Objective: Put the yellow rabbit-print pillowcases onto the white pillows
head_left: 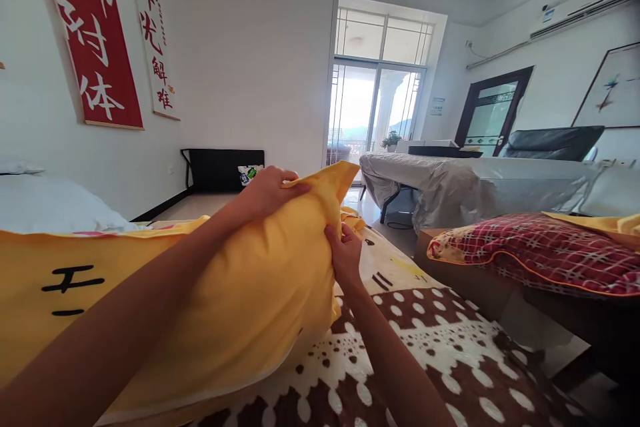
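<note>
A plump yellow pillowcase (pixel 260 280), bulging as if a pillow is inside, lies tilted across the bed in front of me. My left hand (pixel 273 188) is closed on its upper edge, thumb pressed along the cloth near the far corner. Lower down and to the right, my right hand (pixel 347 255) grips the end edge of the same pillowcase, fingers closed on the fabric. A loose yellow corner sticks up beyond both hands. Under it spreads a brown blanket (pixel 420 347) with white spots.
At right, a red plaid pillow (pixel 540 253) rests on a brown surface. Behind stands a table under plastic sheeting (pixel 450 180), with a dark office chair (pixel 550 143). White bedding (pixel 65 207) lies at left. A black folded item (pixel 220 170) leans by the wall.
</note>
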The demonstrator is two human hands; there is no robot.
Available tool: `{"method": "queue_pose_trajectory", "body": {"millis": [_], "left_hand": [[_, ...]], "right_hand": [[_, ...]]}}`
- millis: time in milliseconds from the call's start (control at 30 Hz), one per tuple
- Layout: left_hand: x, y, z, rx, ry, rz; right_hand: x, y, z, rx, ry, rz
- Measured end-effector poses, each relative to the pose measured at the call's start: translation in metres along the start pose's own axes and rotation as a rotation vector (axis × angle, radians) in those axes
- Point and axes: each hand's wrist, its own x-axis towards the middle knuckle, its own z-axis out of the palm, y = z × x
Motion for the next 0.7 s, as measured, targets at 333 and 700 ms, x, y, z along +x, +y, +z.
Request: {"method": "queue_pose_trajectory", "body": {"millis": [333,700], "left_hand": [[0.021,0.048,0.035,0.514,-0.090,0.062],[0.030,0.047,0.039,-0.005,-0.017,0.153]], "right_hand": [[-0.017,-0.008,0.020,-0.002,0.071,-0.117],[-0.073,0.040,-0.019,-0.171,-0.218,-0.029]]}}
